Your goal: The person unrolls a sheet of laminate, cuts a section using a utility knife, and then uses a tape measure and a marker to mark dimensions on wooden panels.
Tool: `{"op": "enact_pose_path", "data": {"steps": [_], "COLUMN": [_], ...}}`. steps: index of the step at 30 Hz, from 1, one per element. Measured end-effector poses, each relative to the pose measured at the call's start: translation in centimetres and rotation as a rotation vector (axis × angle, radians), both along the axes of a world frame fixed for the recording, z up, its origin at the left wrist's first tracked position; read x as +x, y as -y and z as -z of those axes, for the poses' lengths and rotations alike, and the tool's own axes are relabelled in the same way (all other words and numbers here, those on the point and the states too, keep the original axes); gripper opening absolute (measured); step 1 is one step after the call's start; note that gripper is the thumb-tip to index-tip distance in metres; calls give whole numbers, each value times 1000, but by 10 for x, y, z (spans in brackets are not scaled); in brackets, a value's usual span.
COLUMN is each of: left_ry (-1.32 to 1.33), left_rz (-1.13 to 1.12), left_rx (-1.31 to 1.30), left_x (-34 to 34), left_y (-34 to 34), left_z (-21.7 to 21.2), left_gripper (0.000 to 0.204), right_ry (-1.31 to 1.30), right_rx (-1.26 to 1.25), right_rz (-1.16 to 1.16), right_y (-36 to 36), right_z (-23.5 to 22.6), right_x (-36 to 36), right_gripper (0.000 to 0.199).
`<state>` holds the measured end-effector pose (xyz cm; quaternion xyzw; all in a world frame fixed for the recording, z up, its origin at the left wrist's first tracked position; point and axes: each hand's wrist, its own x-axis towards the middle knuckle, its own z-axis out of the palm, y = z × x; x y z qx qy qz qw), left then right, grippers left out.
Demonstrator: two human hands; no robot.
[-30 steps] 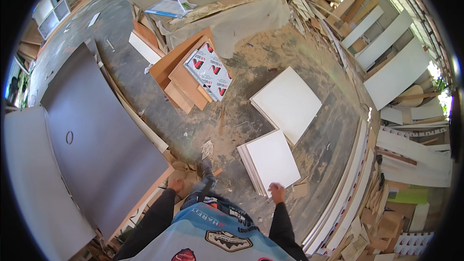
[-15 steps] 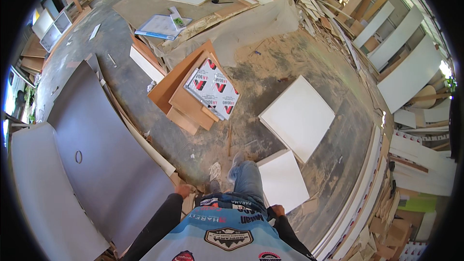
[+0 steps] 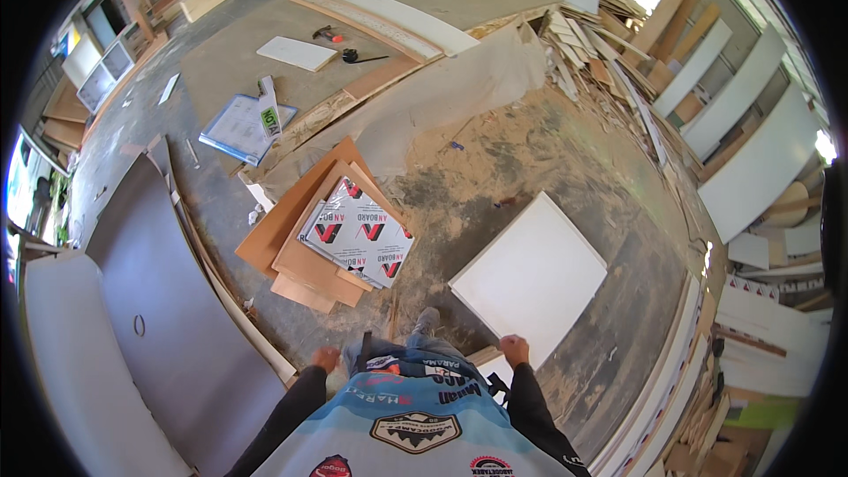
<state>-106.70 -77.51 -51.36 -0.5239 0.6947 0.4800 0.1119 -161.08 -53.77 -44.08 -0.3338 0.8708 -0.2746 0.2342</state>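
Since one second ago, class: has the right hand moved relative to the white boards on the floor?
Yes. The right hand has come off the near white board, toward the body.

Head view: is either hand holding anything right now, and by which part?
The right hand appears to hold a white panel by its upper edge, though the grip is mostly hidden by the torso. The left hand looks empty.

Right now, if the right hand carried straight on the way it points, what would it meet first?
Probably the white square panel on the dusty floor: the right hand sits at its near edge, pointing toward it. Depth is unclear.
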Motion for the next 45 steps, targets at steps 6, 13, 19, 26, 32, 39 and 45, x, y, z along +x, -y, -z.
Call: {"op": "enact_pose_path", "data": {"steps": [6, 13, 19, 26, 32, 39, 45], "left_ry": [-298, -206, -120, 228, -93, -569, -560], "left_rz": [-547, -341, -309, 602, 196, -591, -840], "left_rx": [-42, -8, 46, -411, -466, -390, -690], "left_x": [-153, -229, -306, -379, -511, -613, -665], "left_y": [99, 177, 265, 419, 550, 612, 656], "left_z": [-58, -30, -1, 19, -67, -189, -238], "left_gripper": [32, 28, 28, 22, 17, 17, 16], "right_ry": [338, 265, 111, 140, 93, 149, 177], "right_rx": [-53, -83, 106, 249, 154, 52, -231], "right_rz": [153, -306, -589, -674, -424, -479, -450], "right_y": [130, 237, 303, 431, 545, 691, 830], "right_z": [-43, -38, -11, -36, -39, -85, -120], "right_x": [-93, -121, -181, -273, -352, -403, -457], "right_gripper": [22, 20, 34, 31, 34, 34, 30]}}
